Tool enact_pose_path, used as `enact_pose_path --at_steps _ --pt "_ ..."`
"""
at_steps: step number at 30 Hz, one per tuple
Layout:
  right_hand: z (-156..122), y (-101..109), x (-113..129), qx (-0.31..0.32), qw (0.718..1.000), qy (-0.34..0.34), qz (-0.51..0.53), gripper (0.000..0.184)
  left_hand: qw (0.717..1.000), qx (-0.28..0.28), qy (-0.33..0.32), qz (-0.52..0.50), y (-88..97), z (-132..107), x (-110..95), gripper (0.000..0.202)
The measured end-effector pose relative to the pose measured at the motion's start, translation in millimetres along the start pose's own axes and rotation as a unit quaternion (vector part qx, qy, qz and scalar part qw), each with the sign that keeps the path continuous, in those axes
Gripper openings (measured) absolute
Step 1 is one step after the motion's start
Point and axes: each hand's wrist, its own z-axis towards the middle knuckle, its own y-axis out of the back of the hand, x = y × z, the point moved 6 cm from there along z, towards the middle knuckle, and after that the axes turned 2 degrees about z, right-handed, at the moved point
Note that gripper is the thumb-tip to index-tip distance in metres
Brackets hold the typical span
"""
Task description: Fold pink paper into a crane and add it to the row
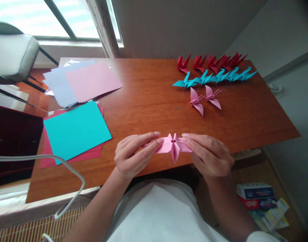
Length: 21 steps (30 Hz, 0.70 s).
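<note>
A pink folded paper crane (pixel 172 147) is held over the near edge of the wooden table (pixel 149 97), pinched from both sides. My left hand (pixel 133 155) grips its left end with thumb and fingers closed. My right hand (pixel 208 154) grips its right end the same way. Finished paper cranes lie at the far right: a row of red ones (pixel 212 62), a row of turquoise ones (pixel 214 78), and two pink ones (pixel 204 98) in front of them.
Loose sheets lie on the left: a lilac and pink stack (pixel 80 82) at the back, a turquoise sheet (pixel 75 129) over red sheets nearer me. A chair (pixel 12 53) stands by the window. A white cable (pixel 68 168) curves at the left. Boxes (pixel 262 201) lie on the floor.
</note>
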Motion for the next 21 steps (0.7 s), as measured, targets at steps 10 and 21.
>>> enact_pose_path --at_steps 10,21 --pt "0.5 1.1 6.2 0.002 1.000 -0.001 0.026 0.031 1.000 0.009 0.007 0.008 -1.0 0.7 1.5 0.015" --pt "13.1 1.2 34.8 0.037 0.993 0.017 0.106 0.024 0.999 0.019 0.012 -0.031 -2.9 -2.4 4.8 0.017"
